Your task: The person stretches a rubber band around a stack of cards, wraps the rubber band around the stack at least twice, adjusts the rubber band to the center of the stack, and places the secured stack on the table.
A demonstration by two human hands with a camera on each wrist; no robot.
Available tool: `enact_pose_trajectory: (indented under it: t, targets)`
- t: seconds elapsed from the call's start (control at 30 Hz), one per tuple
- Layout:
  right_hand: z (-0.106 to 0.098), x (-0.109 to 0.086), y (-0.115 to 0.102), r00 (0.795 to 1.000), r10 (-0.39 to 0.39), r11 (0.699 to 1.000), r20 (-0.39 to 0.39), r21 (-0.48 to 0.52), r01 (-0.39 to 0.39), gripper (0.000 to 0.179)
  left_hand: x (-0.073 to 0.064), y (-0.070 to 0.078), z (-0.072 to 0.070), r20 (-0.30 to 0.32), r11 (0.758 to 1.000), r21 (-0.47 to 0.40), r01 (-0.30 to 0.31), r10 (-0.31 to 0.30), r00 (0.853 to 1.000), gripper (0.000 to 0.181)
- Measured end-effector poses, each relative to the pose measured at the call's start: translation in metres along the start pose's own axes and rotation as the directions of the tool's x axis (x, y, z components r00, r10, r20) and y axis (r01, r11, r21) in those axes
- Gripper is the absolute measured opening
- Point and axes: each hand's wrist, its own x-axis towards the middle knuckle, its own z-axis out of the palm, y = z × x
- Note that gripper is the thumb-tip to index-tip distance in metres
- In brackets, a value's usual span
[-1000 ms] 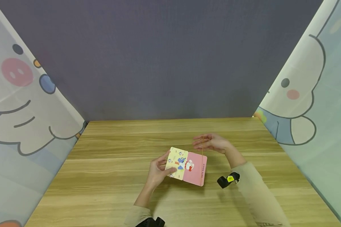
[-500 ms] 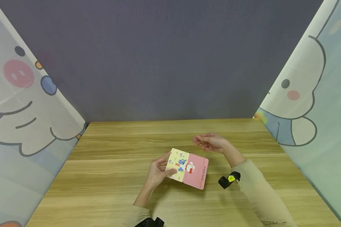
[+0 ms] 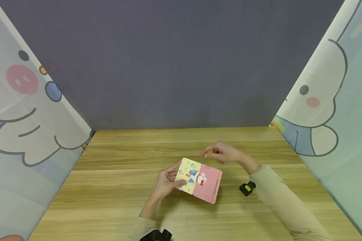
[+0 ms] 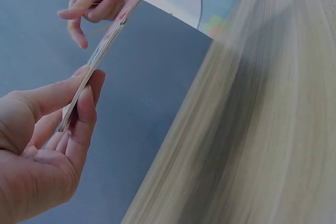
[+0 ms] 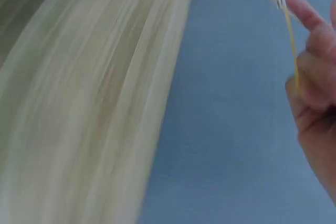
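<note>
My left hand (image 3: 165,183) holds a thin notebook by its yellow part (image 3: 187,169), thumb on top and fingers beneath. A pink part (image 3: 207,184) with a white rabbit adjoins the yellow one along a seam. From the left wrist, the notebook (image 4: 102,45) appears nearly edge-on, showing layered pages. An orange-yellow rubber band (image 5: 292,45) runs from the notebook's corner to my right hand (image 3: 221,152), whose curled fingers hook it just beyond the pink part. Part of the band also crosses the pink cover near its outer edge.
The wood-grain table (image 3: 123,187) lies under both hands, and a dark grey panel (image 3: 181,67) rises behind it. Cartoon-printed sheets (image 3: 313,110) border both sides. Black wrist straps (image 3: 247,188) sit on the beige sleeves.
The right hand's fingers have curled in around the rubber band, drawing it from straight across the pink part into the hand. The notebook has shifted slightly toward the person, still in the left hand.
</note>
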Motion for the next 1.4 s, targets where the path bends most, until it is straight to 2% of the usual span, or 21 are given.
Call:
enact_pose_trajectory:
  t: [0.07,0.1,0.23,0.3,0.37,0.47,0.6,0.8,0.97,1.13,1.23,1.4]
  targets:
    - [0.001,0.000,-0.004,0.999,-0.038,0.988,-0.002,-0.150,0.037,0.021,0.001,-0.003,-0.001,0.000,1.000,0.002,0.011,-0.011,1.000,0.070]
    - [0.002,0.000,-0.006,0.998,-0.058,0.972,-0.001,-0.229,0.056,0.021,0.001,-0.004,-0.001,0.002,1.000,0.003,0.014,-0.014,1.000,0.070]
    - [0.004,-0.001,-0.015,0.994,-0.104,0.872,0.019,-0.478,0.100,0.025,0.001,-0.006,-0.001,0.006,1.000,-0.010,0.010,-0.010,1.000,0.071]
    - [0.004,-0.002,-0.020,0.994,-0.104,0.826,0.032,-0.554,0.104,0.026,0.001,-0.006,-0.001,0.003,1.000,-0.012,0.013,-0.013,1.000,0.071]
    - [0.005,-0.004,-0.024,0.996,-0.080,0.792,0.041,-0.604,0.089,0.029,0.001,-0.005,-0.001,-0.001,1.000,-0.018,0.014,-0.014,1.000,0.071]
    - [0.005,-0.007,-0.028,0.999,-0.030,0.764,0.043,-0.644,0.051,0.032,0.001,-0.005,-0.002,-0.019,1.000,-0.014,0.009,-0.009,1.000,0.070]
    - [0.007,-0.013,-0.029,0.999,-0.001,0.774,0.040,-0.633,0.026,0.033,0.000,-0.005,-0.003,-0.039,1.000,-0.024,-0.003,0.002,0.999,0.070]
    - [0.014,-0.023,-0.024,1.000,0.007,0.837,-0.003,-0.547,-0.008,0.037,0.000,-0.006,-0.005,-0.072,0.998,-0.055,0.003,-0.007,0.997,0.071]
    - [0.020,-0.028,-0.017,0.998,-0.056,0.889,-0.043,-0.457,0.030,0.040,0.001,-0.005,-0.007,-0.096,0.997,-0.078,0.000,-0.007,0.995,0.072]
    - [0.027,-0.030,-0.011,0.981,-0.162,0.917,-0.106,-0.383,0.110,0.051,0.001,-0.003,-0.007,-0.123,0.996,-0.082,-0.020,0.009,0.992,0.072]
    - [0.031,-0.031,-0.010,0.971,-0.191,0.936,-0.143,-0.325,0.136,0.062,0.000,-0.002,-0.007,-0.140,0.997,-0.079,-0.018,0.006,0.990,0.072]
    - [0.036,-0.035,-0.021,0.974,-0.129,0.976,-0.189,-0.195,0.091,0.078,-0.001,-0.001,-0.008,-0.154,0.997,-0.082,-0.011,-0.002,0.988,0.072]
